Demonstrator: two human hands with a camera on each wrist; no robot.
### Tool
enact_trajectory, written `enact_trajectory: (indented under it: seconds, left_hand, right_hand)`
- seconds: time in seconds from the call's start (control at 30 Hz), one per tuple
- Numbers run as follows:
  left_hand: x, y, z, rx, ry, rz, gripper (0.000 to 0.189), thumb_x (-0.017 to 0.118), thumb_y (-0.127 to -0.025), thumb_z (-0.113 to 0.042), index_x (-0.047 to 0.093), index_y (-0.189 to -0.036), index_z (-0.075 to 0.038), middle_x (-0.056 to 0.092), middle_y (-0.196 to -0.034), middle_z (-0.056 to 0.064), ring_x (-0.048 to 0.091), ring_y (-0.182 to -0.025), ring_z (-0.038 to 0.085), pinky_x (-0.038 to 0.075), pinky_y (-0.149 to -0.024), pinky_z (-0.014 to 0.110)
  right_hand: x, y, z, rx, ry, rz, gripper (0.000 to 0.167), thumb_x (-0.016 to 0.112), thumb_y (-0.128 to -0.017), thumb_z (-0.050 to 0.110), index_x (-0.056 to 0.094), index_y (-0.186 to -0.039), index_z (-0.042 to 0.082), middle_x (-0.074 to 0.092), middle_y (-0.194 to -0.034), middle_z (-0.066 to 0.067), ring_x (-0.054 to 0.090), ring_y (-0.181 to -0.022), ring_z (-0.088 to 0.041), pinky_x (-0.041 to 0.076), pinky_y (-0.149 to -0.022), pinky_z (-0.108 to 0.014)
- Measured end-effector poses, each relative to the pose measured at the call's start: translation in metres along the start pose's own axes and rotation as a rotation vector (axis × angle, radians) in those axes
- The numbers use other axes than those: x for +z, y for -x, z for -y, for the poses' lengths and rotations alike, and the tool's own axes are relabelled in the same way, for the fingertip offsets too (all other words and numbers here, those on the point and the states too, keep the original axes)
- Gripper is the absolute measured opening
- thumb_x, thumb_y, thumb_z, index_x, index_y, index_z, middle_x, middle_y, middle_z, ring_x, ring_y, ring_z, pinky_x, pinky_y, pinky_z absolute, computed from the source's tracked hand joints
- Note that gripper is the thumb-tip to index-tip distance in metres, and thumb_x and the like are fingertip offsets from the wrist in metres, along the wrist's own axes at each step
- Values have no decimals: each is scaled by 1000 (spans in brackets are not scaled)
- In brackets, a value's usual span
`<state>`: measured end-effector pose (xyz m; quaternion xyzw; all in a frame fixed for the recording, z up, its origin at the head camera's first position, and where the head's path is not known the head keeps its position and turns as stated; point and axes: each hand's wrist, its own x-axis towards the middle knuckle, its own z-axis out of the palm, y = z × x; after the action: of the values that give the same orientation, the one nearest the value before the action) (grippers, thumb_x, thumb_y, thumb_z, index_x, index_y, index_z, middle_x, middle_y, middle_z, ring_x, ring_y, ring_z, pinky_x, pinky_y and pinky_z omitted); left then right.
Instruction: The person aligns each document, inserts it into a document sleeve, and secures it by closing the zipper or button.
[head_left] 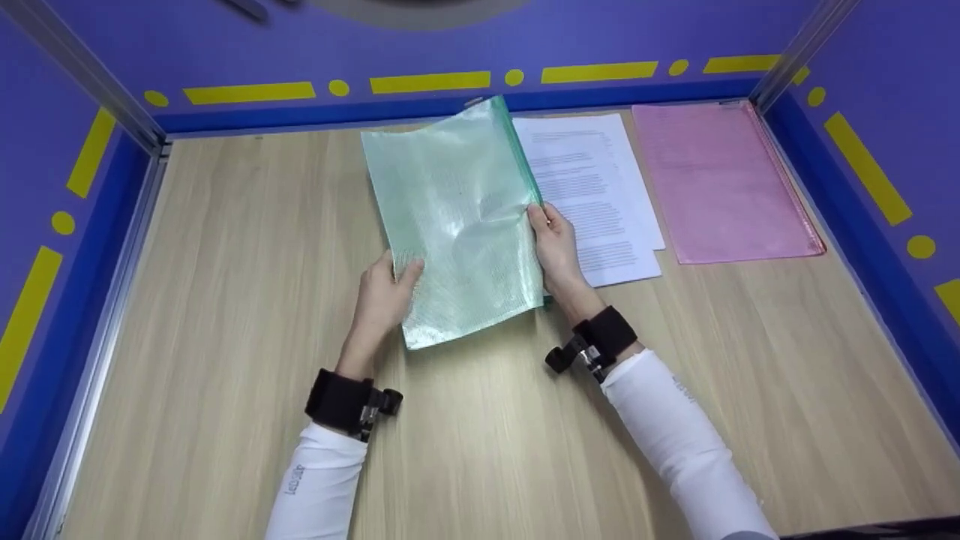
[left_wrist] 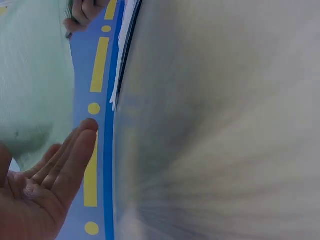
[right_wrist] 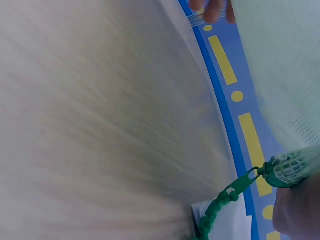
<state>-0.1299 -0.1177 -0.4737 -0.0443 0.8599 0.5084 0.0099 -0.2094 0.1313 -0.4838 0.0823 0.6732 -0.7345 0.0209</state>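
Note:
Both hands hold a translucent green zipper pouch (head_left: 457,225) tilted above the table. My left hand (head_left: 380,295) pinches its left edge near the lower corner, thumb on top. In the left wrist view the fingers of that hand (left_wrist: 60,172) extend straight behind the pouch (left_wrist: 35,75). My right hand (head_left: 559,251) grips the darker green zipper edge, thumb on the upper face. A green zipper pull (right_wrist: 245,182) with a braided cord hangs beside this hand (right_wrist: 297,210) in the right wrist view. Whether the pouch contains anything is unclear.
Printed white sheets (head_left: 600,202) lie in a stack right of the pouch, partly covered by it. A pink zipper pouch (head_left: 727,184) lies flat at the table's back right. Blue-purple panels with yellow marks (head_left: 431,80) border the wooden table (head_left: 480,442) at the back and sides.

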Motion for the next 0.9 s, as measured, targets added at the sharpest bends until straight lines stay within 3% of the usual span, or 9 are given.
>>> enact_trajectory:
  seconds: [0.1, 0.23, 0.4, 0.57, 0.67, 0.77, 0.9]
  left_hand:
    - [3, 0, -4, 39, -19, -41, 21, 50, -103, -18, 59, -110, 0, 54, -80, 7, 51, -71, 20, 47, -68, 33]
    - [1, -1, -2, 55, -60, -101, 18, 48, -104, -14, 59, -107, 0, 43, -72, 0, 42, -63, 15, 38, -57, 27]
    - [-8, -3, 5, 77, -113, -136, 22, 48, -104, -15, 62, -115, -2, 46, -70, 1, 41, -58, 13, 33, -51, 23]
    - [-18, -6, 10, 82, -154, -168, 22, 49, -104, -16, 62, -116, -2, 51, -70, 3, 42, -57, 13, 34, -50, 22]
    - [-24, -8, 14, 75, -184, -184, 21, 50, -104, -16, 62, -113, -1, 54, -71, 5, 43, -57, 14, 33, -50, 22]
    - [-29, -9, 19, 64, -224, -191, 21, 51, -104, -17, 62, -110, -1, 57, -72, 7, 44, -57, 14, 34, -50, 22]
    - [-33, -9, 24, 41, -279, -184, 26, 53, -103, -19, 62, -116, 1, 60, -75, 7, 45, -58, 15, 34, -50, 24]
  right_hand:
    - [3, 2, -2, 1, 30, 5, 28, 50, -104, 31, 64, -110, 8, 64, -78, 7, 58, -66, -6, 47, -62, -22]
    - [3, 7, 2, 43, 108, 48, 26, 49, -104, 24, 61, -121, 8, 66, -90, 1, 60, -74, -10, 49, -67, -25]
    - [1, 15, 7, 80, 240, 171, 51, 45, -95, 7, 46, -146, 12, 65, -124, -13, 59, -100, -18, 49, -85, -31]
    - [-3, 23, 7, 84, 352, 283, 69, 47, -91, 3, 29, -157, 13, 60, -136, -20, 58, -116, -23, 50, -93, -35]
    - [-4, 28, 6, 68, 408, 326, 76, 51, -87, 2, 25, -158, 14, 61, -131, -21, 61, -108, -21, 53, -85, -30]
    - [-3, 33, 3, 32, 469, 375, 77, 55, -86, 2, 28, -157, 13, 63, -120, -22, 60, -89, -18, 51, -70, -25]
    - [0, 36, -2, 4, 562, 419, 62, 61, -89, 6, 45, -149, 8, 63, -127, -19, 61, -89, -16, 49, -71, -21]
